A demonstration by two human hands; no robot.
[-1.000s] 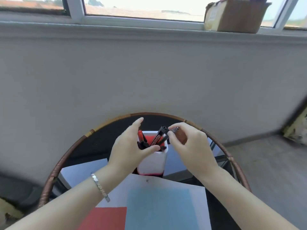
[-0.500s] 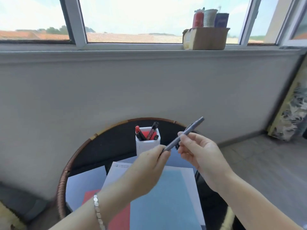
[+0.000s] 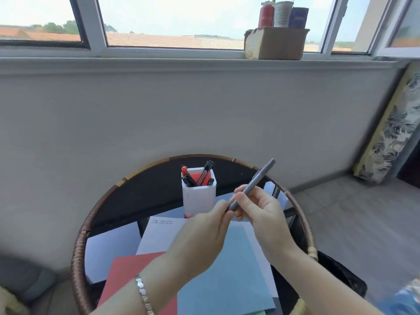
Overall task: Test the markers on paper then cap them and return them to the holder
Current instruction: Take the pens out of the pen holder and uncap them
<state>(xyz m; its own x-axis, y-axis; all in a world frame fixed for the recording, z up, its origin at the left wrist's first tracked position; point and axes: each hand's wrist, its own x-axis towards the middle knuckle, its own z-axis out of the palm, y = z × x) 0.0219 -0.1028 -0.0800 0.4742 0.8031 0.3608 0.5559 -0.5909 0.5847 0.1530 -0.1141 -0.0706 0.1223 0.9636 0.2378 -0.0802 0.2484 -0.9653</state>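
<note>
Grey marker in the air just right of the holder, a little nearer than it, above the tabletop. Clamped at mid-barrel by the right hand, fingers curled round it; pinched at the lower end by the fingertips of the left hand. Long axis on a diagonal: lower end down-left, level with the holder's base; upper end up-right, pointing away from the holder. Other markers leaning inside the holder. Paper flat just in front of the holder, under both hands.
</note>
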